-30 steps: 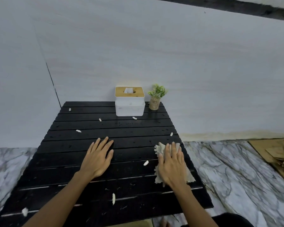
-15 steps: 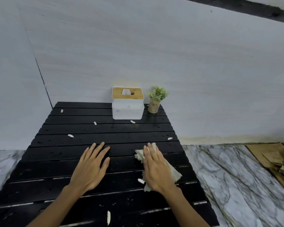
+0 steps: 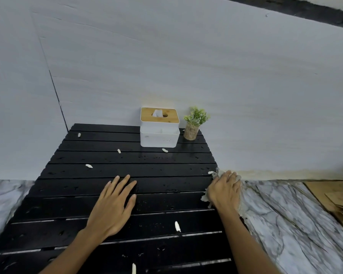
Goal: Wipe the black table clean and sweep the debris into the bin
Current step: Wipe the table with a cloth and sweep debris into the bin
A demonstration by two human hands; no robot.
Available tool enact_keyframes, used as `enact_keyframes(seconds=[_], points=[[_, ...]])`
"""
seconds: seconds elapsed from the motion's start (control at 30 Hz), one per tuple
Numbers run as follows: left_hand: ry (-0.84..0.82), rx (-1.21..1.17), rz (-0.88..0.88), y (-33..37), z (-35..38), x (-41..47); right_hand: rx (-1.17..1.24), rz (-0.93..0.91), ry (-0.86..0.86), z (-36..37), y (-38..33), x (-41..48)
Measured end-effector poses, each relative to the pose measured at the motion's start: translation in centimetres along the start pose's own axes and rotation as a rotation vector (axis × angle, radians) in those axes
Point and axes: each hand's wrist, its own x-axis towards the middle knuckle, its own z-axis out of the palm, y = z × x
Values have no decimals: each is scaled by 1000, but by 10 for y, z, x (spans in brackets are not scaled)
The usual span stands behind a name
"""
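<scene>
The black slatted table [image 3: 99, 175] fills the lower left and middle of the head view. Several small white scraps of debris [image 3: 177, 226] lie scattered on it. My right hand [image 3: 225, 189] presses flat on a crumpled white cloth [image 3: 216, 174] at the table's right edge, with one scrap just beside the cloth. My left hand [image 3: 114, 204] rests palm down with fingers spread in the middle of the table, holding nothing. No bin is in view.
A white tissue box with a wooden lid [image 3: 159, 128] and a small potted plant [image 3: 194, 123] stand at the table's far edge against the wall. Marble floor [image 3: 295, 224] lies to the right, with flattened cardboard [image 3: 337, 202] at the far right.
My right hand has slid the cloth from the table's middle right out to its right edge. A scrap that lay by the cloth stays behind on the table. The left hand has stayed put.
</scene>
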Motion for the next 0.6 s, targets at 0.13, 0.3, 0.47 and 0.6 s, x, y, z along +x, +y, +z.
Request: enact_keyframes(seconds=[0.13,0.3,0.47,0.6], points=[[8,-3,-3,1,-1,0,-47,-171,-55,4,-17,19],[12,6,-3,1,-1,0,-140,-465,-111,11,-40,16],[6,6,0,1,-1,-1,-59,-759,-176,17,-63,-16],[8,0,5,2,-3,-1,-56,-596,-89,19,-48,-21]])
